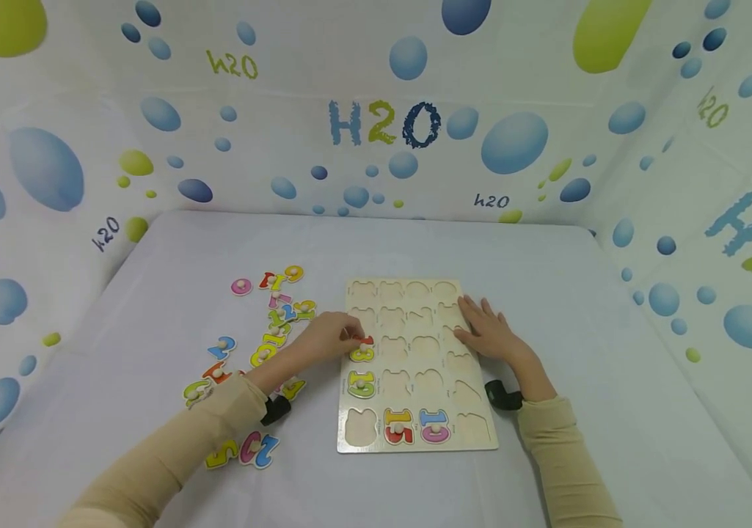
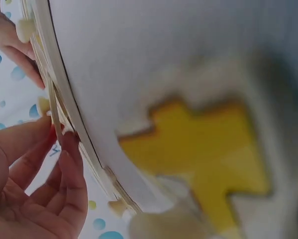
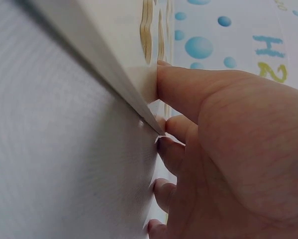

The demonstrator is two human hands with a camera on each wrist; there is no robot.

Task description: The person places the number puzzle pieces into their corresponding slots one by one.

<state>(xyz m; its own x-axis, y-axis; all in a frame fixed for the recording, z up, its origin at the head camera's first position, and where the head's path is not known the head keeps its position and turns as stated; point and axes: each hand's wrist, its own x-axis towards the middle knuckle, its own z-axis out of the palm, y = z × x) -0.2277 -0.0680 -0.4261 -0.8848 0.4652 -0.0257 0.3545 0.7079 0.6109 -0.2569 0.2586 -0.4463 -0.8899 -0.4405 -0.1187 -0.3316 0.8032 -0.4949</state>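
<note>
The wooden number-puzzle board point(image 1: 415, 402) lies in the lower middle of the head view, and fitting looks early: the yellow-and-red 15 point(image 1: 398, 427), blue-and-pink 10 point(image 1: 434, 427) and a green number piece point(image 1: 361, 384) are seated, most recesses are bare, and loose number pieces point(image 1: 221, 346) remain left of centre. The left hand point(image 1: 328, 336) pinches a red-and-yellow piece point(image 1: 363, 352), apparently 13, over the left column; the right hand point(image 1: 496, 339), grasping nothing, rests spread at the right edge. The backdrop point(image 1: 296, 81) reads "H2O" and "h2O"; the board's tiny print is illegible
</note>
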